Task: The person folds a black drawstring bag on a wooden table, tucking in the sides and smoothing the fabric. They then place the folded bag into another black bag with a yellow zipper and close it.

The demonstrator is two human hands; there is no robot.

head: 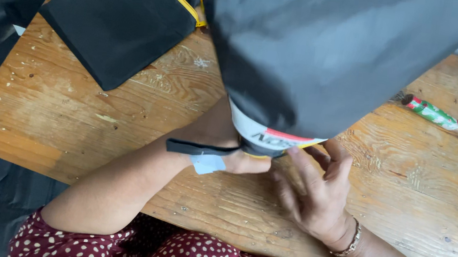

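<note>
Your left hand (pixel 237 158) pinches the bottom hem of the dark fabric bag (pixel 333 54) raised over the wooden table (pixel 124 115), right hand (pixel 315 193) open-fingered beside it; it looks light, limp, best gripped at seams.

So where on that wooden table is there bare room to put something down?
The widest bare wood lies on the table right of the right hand, below the small green and red tube. Another patch sits at the left, between the black yellow-trimmed pouch and the near edge. The middle is crowded: both hands, left hand included, work under the grey fabric bag.
</note>
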